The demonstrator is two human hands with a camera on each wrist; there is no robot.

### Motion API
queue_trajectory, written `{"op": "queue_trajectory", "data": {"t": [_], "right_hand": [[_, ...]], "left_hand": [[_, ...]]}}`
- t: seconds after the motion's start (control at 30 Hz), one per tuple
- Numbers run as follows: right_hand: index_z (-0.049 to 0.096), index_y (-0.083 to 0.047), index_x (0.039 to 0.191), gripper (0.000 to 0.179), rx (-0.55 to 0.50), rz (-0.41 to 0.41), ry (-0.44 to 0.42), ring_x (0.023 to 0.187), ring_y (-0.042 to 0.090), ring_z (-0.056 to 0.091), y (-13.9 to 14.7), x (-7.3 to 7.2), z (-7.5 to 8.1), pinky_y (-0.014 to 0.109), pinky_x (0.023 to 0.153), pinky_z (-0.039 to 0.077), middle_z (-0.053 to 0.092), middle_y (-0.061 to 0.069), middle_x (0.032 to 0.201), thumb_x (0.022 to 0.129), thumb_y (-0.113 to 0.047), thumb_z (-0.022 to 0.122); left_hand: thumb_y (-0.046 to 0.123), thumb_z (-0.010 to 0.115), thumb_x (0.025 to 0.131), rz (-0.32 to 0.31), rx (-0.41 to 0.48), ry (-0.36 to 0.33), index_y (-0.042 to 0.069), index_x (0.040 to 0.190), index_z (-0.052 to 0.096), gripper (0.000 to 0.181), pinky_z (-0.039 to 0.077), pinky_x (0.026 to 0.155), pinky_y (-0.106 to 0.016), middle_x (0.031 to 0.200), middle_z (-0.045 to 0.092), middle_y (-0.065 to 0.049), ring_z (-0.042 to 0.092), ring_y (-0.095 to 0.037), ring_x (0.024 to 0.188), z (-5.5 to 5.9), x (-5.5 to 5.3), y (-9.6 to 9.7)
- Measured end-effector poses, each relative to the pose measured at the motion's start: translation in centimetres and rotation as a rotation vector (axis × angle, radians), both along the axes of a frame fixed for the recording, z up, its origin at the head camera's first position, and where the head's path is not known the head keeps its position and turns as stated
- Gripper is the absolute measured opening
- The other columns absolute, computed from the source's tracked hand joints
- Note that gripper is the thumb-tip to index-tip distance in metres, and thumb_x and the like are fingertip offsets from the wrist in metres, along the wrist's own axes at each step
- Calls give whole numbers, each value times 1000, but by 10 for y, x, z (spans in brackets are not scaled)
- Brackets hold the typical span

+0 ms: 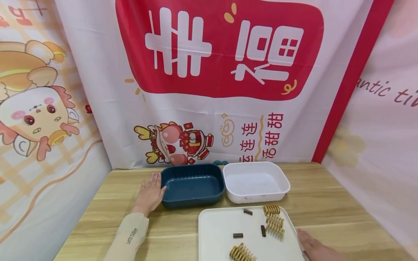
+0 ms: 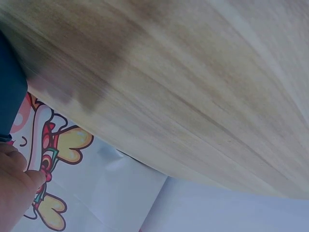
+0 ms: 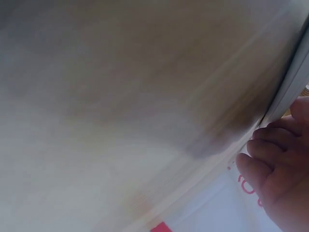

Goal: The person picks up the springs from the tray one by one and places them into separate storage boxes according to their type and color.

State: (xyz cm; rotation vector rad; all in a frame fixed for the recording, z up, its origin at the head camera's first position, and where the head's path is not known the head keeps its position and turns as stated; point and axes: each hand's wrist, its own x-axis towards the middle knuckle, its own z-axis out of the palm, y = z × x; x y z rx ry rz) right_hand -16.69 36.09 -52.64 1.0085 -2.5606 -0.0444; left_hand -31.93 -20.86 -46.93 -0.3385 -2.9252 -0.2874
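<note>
My left hand (image 1: pixel 150 194) lies against the left wall of a dark blue plastic bin (image 1: pixel 192 202), its fingers extended and thumb near the rim. A white bin (image 1: pixel 256 197) stands directly right of the blue one, and both show bare floors inside. At the lower right, my right hand (image 1: pixel 315 246) is beside the right edge of a cream tray (image 1: pixel 215 221), fingers fairly straight. Several coil springs lie on that tray: larger gold springs (image 1: pixel 271 210) toward its right and front, and small dark springs (image 1: pixel 238 235). The right wrist view shows the fingers (image 3: pixel 258 169) close to the tray's side.
A wood-grain table (image 1: pixel 176 232) carries everything. Behind it hangs a white cloth (image 1: pixel 107 72) with red and cartoon prints, meeting the table's back edge. Printed cloths also hang at the left (image 1: pixel 42 181) and right (image 1: pixel 375 145) sides.
</note>
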Motion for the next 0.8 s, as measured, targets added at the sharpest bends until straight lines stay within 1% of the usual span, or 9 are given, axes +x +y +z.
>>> {"op": "queue_trajectory", "data": {"t": [0.03, 0.1, 0.2, 0.27, 0.33, 0.43, 0.67, 0.77, 0.8], "right_hand": [[-8, -17, 149, 80, 7, 11, 29, 134, -7, -17, -1, -1, -1, 30, 72, 54, 31, 19, 143, 98, -29, 52], [-15, -19, 146, 68, 17, 39, 121, 136, -3, -15, -5, -5, -3, 23, 89, 47, 9, 6, 152, 103, -34, 35], [-16, -14, 146, 57, 32, 58, 227, 138, 2, -14, -10, -9, -6, 12, 107, 19, -13, -5, 152, 102, -37, 12], [-16, -11, 145, 61, 41, 60, 212, 138, 3, -17, -14, -8, -5, 14, 107, 20, 4, 15, 155, 105, -30, 25], [-18, -12, 144, 80, 59, 34, 144, 135, 2, -21, -17, -6, -4, 24, 99, 40, 33, 30, 144, 100, -32, 45], [-15, -10, 145, 105, 56, -4, 39, 130, -2, -25, -22, -2, -3, 37, 75, 54, 59, 30, 116, 83, -27, 67], [-24, -15, 141, 86, 50, 9, 99, 133, 1, -24, -32, -3, -6, 37, 71, 55, 56, 31, 116, 99, -32, 49], [-17, -12, 144, 92, 45, 13, 88, 131, 1, -24, -36, -2, -6, 38, 71, 55, 61, 29, 113, 95, -30, 57], [-12, -9, 146, 94, 45, 10, 76, 136, 5, -14, -38, -2, -5, 39, 72, 55, 62, 28, 113, 92, -28, 61]], "left_hand": [[28, 36, 102, 1, -2, 2, -14, 144, 22, 61, 10, 110, -61, 152, 17, -28, 12, -41, 141, 0, 0, 0], [28, 36, 102, 3, -4, 3, -14, 144, 22, 61, 10, 110, -61, 152, 17, -28, 12, -41, 142, 0, 0, 0], [28, 37, 102, 4, -7, 0, -14, 144, 23, 61, 10, 110, -61, 152, 18, -29, 13, -41, 141, 0, 0, 0], [28, 37, 102, 4, -8, -2, -14, 144, 23, 61, 11, 110, -61, 152, 18, -29, 13, -41, 141, 0, 0, 0], [28, 36, 102, 4, -9, -5, -14, 144, 23, 61, 10, 110, -62, 152, 18, -29, 13, -41, 141, -1, -1, 0], [29, 36, 102, 4, -8, -11, -14, 144, 22, 61, 10, 110, -62, 152, 17, -29, 12, -41, 141, -1, -1, 0], [29, 36, 102, 4, -7, -21, -14, 145, 22, 62, 10, 110, -62, 152, 17, -29, 12, -41, 142, -1, -2, 0], [28, 37, 102, 3, -5, -17, -14, 144, 22, 62, 10, 110, -61, 152, 17, -29, 12, -41, 142, 0, -2, 0], [27, 38, 101, 3, -5, -14, -14, 144, 23, 61, 10, 110, -61, 152, 17, -29, 12, -41, 142, 0, -2, 0]]}}
